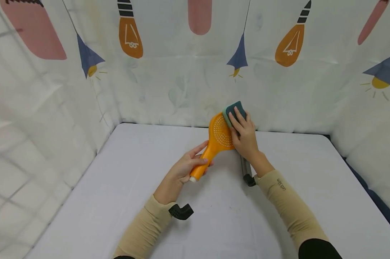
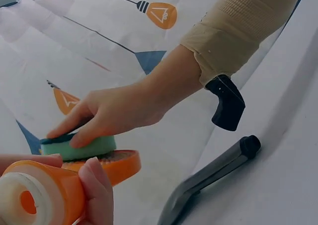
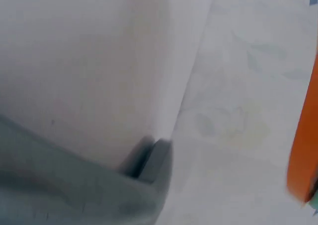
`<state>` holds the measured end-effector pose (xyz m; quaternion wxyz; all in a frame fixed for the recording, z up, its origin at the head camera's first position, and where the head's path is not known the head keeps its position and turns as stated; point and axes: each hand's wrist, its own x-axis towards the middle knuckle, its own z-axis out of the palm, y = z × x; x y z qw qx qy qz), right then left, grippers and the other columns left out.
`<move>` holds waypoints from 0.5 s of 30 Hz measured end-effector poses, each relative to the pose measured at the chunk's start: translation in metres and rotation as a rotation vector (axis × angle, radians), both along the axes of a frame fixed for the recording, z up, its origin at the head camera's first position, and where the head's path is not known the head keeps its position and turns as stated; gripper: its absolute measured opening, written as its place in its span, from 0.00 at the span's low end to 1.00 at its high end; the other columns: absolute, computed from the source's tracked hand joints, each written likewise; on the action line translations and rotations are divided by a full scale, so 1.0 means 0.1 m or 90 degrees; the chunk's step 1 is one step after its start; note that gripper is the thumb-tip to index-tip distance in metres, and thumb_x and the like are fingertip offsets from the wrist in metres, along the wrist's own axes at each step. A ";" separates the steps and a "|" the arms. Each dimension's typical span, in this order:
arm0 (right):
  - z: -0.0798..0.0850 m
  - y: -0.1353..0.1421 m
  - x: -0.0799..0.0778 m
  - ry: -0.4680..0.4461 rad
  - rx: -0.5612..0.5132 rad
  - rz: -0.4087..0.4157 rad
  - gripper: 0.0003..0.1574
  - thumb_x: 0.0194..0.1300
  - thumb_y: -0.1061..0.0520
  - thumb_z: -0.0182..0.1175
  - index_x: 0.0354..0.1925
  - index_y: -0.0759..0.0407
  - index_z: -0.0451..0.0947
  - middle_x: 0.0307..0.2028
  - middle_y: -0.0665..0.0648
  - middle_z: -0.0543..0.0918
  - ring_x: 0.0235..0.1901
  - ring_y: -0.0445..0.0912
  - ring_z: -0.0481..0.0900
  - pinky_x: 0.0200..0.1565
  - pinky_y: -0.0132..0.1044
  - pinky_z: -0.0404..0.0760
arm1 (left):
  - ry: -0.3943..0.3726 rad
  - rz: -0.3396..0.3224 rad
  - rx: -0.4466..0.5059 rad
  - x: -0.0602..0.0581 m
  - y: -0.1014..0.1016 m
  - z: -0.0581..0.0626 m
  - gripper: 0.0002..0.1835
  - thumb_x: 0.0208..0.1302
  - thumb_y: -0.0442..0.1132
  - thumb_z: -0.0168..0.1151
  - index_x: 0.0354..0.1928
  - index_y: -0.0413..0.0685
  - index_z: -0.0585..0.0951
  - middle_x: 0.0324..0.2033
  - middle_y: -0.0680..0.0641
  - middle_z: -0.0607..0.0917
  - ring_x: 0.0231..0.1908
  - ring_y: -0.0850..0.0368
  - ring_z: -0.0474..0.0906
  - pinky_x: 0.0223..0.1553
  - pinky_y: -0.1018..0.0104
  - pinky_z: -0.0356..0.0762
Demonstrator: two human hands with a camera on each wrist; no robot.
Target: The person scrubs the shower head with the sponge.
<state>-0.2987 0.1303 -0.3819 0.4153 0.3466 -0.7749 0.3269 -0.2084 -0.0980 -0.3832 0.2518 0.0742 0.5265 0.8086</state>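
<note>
An orange shower head [image 1: 221, 131] is held up above the table, tilted, its perforated round face towards the head camera. My left hand [image 1: 188, 167] grips its handle; the hollow white handle end [image 2: 22, 197] shows close up in the left wrist view. With my right hand [image 1: 246, 138] I hold a green sponge [image 2: 82, 148] with a dark top layer between thumb and fingers. The sponge rests against the upper right of the perforated face and covers part of it. In the right wrist view only the orange rim [image 3: 304, 140] shows, at the right edge.
A grey tube-like object [image 2: 208, 173] with a dark end lies on the white table [image 1: 221, 230] below my right wrist. Black wrist pieces [image 1: 181, 212] stick out from the sleeves. Behind the table hangs a pale curtain [image 1: 169, 72] printed with lamps.
</note>
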 end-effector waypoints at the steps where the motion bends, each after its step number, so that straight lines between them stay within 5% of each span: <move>1: 0.01 -0.04 0.03 0.007 0.014 0.015 0.28 0.65 0.72 0.63 0.64 0.71 0.76 0.68 0.72 0.71 0.69 0.77 0.58 0.62 0.74 0.61 | 0.000 -0.001 -0.003 0.00 0.01 0.00 0.37 0.75 0.25 0.50 0.81 0.54 0.57 0.56 0.38 0.74 0.36 0.59 0.82 0.34 0.72 0.82; 9: 0.08 -0.31 0.32 0.078 0.242 0.132 0.35 0.60 0.70 0.68 0.66 0.60 0.75 0.69 0.67 0.72 0.66 0.79 0.62 0.59 0.70 0.68 | 0.000 0.004 -0.012 0.01 0.03 -0.01 0.38 0.75 0.25 0.49 0.82 0.52 0.54 0.56 0.41 0.76 0.34 0.60 0.81 0.34 0.73 0.82; 15: 0.13 -0.24 0.24 0.071 0.226 0.087 0.32 0.63 0.70 0.67 0.66 0.61 0.77 0.68 0.67 0.73 0.67 0.78 0.62 0.62 0.70 0.65 | -0.002 -0.004 -0.010 0.01 0.01 0.01 0.37 0.75 0.25 0.50 0.82 0.53 0.56 0.62 0.39 0.73 0.38 0.59 0.82 0.35 0.73 0.82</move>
